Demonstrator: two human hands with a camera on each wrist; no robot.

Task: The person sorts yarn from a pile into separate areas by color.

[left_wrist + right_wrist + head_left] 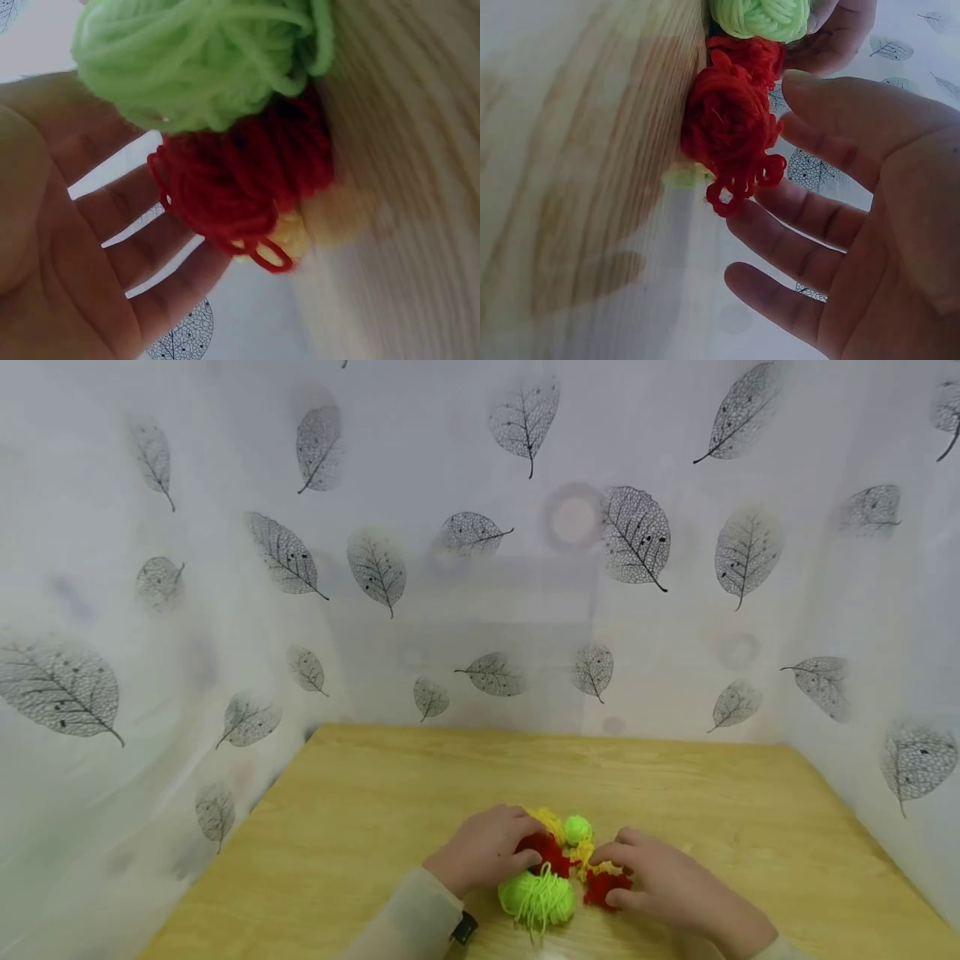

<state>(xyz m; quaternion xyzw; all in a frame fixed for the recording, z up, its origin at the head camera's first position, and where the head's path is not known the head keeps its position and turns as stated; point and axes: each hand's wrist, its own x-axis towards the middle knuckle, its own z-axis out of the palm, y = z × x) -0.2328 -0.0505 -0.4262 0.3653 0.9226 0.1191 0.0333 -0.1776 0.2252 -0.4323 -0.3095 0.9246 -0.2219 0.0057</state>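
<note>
In the head view my left hand reaches over the larger red yarn ball. Its fingers look spread and fairly straight beside that ball in the left wrist view. A big lime-green yarn ball with loose strands lies just in front, close to the thumb. My right hand is beside a smaller red yarn ball, fingers apart and loosely bent. The right wrist view shows its fingertips near the loose loops of the red yarn; whether they touch cannot be told.
Behind the red balls sit a small lime-green yarn ball and yellow yarn, with more yellow yarn between the hands. All lie on a wooden table. A pale leaf-printed curtain surrounds the back and sides.
</note>
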